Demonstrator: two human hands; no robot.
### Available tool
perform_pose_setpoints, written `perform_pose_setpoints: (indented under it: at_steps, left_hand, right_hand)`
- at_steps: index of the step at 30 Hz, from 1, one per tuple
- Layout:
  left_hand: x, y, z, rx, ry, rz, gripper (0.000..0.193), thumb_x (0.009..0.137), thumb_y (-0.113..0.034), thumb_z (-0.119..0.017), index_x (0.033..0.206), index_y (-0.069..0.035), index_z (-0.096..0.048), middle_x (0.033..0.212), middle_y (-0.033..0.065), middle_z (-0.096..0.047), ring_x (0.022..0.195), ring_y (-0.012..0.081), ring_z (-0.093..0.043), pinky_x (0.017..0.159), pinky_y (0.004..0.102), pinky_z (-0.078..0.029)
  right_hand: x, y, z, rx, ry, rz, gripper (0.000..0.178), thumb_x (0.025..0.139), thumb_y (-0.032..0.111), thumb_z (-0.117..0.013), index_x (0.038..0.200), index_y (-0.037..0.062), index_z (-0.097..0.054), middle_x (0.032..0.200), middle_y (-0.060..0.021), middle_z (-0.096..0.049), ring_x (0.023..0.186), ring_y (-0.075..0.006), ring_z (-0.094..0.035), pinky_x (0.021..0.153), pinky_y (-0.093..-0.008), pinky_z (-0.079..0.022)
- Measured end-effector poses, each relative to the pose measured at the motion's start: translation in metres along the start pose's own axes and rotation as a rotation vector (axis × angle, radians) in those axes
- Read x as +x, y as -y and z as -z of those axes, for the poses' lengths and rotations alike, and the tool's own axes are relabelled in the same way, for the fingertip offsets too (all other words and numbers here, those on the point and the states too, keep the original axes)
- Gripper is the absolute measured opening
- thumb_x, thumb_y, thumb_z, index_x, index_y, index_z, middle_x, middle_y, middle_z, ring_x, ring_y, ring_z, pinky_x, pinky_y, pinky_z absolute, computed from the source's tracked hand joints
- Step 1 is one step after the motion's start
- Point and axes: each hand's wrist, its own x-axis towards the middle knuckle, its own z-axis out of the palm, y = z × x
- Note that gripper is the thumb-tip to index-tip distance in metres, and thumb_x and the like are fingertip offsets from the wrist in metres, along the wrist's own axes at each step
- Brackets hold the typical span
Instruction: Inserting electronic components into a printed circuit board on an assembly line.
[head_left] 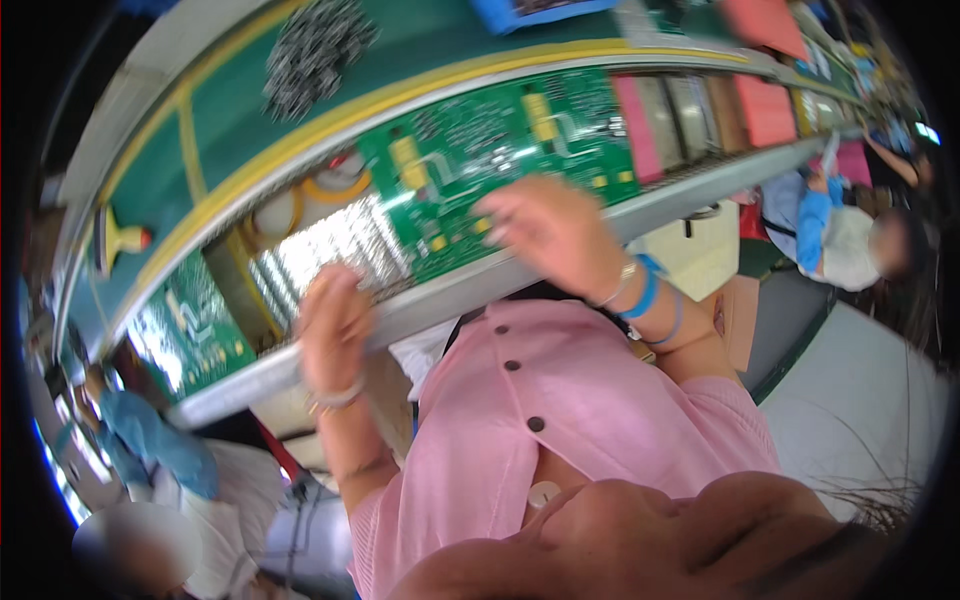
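A large green circuit board [485,150] with yellow blocks and small parts lies on the line rail in front of me. My right hand [555,228] is over its near edge, with its blurred fingers drawn together. Anything between them is too small or smeared to make out. My left hand [335,325] is at the near rail, its fingers curled closed; what they hold, if anything, is hidden. It is next to a silver, shiny ribbed tray [335,255], left of the board.
Another green board [195,325] lies at the left. Rolls of yellow tape [275,218] sit behind the silver tray. On the green belt are a heap of dark metallic parts [318,55] and a yellow-handled tool [122,240]. Co-workers sit at left and right.
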Motion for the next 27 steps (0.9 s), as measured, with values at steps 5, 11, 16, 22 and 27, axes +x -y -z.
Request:
perform_pose_setpoints:
  at_steps: [5, 11, 16, 22, 27]
  left_hand:
    - [-0.034, -0.077, 0.154, 1.511, -0.560, -0.440, 0.038, 0.091, -0.005, -0.040, 0.127, 0.002, -0.045, 0.124, 0.0190, -0.052, 0.110, 0.0246, -0.052, 0.092, 0.0339, -0.039]
    - [-0.003, -0.131, 0.294, 1.845, -0.912, 0.059, 0.046, 0.088, -0.019, -0.043, 0.133, -0.009, -0.041, 0.107, 0.0204, -0.050, 0.087, 0.0273, -0.058, 0.077, 0.0422, -0.043]
    - [0.011, -0.132, 0.330, 1.825, -0.868, 0.352, 0.052, 0.086, -0.032, -0.046, 0.132, -0.007, -0.040, 0.129, 0.0150, -0.029, 0.105, 0.0191, -0.050, 0.092, 0.0410, -0.033]
    - [0.023, -0.044, 0.292, 1.754, -0.822, 0.733, 0.062, 0.085, -0.044, -0.049, 0.131, -0.006, -0.038, 0.150, 0.0095, -0.007, 0.122, 0.0109, -0.042, 0.107, 0.0398, -0.023]
    - [0.000, -0.029, 0.111, 2.245, -0.604, -0.144, 0.051, 0.083, -0.014, -0.046, 0.133, -0.014, -0.041, 0.076, 0.0184, -0.064, 0.065, 0.0335, -0.061, 0.056, 0.0446, -0.046]
  right_hand:
    - [-0.006, 0.018, -0.094, 0.399, 0.315, 0.433, 0.052, 0.078, 0.020, -0.063, 0.121, -0.0007, -0.043, 0.112, -0.0183, -0.050, 0.102, -0.0330, -0.049, 0.087, -0.0405, -0.042]
    - [-0.008, 0.008, -0.136, 0.007, 0.377, 0.319, 0.068, 0.078, 0.032, -0.063, 0.129, -0.0027, -0.035, 0.118, -0.0218, -0.045, 0.105, -0.0346, -0.048, 0.088, -0.0409, -0.042]
    - [-0.022, -0.012, -0.097, -0.024, 0.322, 0.212, 0.063, 0.079, 0.027, -0.061, 0.128, -0.0033, -0.036, 0.114, -0.0217, -0.048, 0.103, -0.0342, -0.049, 0.085, -0.0409, -0.043]
    - [-0.046, -0.045, -0.019, -0.044, 0.228, -0.072, 0.052, 0.081, 0.016, -0.057, 0.125, -0.0039, -0.039, 0.113, -0.0218, -0.051, 0.106, -0.0361, -0.049, 0.091, -0.0414, -0.041]
    - [-0.066, -0.088, 0.029, -0.129, -0.017, -0.229, 0.049, 0.080, 0.024, -0.058, 0.122, 0.0015, -0.046, 0.102, -0.0218, -0.058, 0.094, -0.0370, -0.055, 0.083, -0.0437, -0.044]
